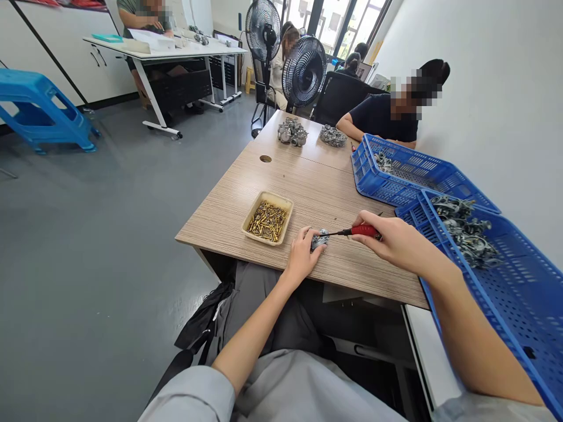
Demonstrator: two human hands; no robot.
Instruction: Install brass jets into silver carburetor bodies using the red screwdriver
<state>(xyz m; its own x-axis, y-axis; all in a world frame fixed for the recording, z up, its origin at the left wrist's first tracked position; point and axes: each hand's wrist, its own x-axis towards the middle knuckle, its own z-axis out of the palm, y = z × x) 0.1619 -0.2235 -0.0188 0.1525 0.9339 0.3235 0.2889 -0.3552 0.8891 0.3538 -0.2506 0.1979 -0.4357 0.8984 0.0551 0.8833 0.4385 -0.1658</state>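
My left hand (302, 256) grips a small die-cast metal part (319, 239), possibly a carburetor body, pressing it against the wooden table (316, 193). My right hand (389, 235) holds a red-handled screwdriver (363, 231) level, and its thin black shaft reaches the metal part. The contact point is too small to make out. A shallow beige tray (275, 198) of brass screw-like pieces sits on the table to the left of my left hand.
Two blue perforated baskets hold metal parts at the table's right: one (519, 305) near my right arm, one (409, 158) farther off. Two piles of metal parts (292, 132) lie at the far end. A seated co-worker (380, 117) and standing fans (303, 71) are beyond.
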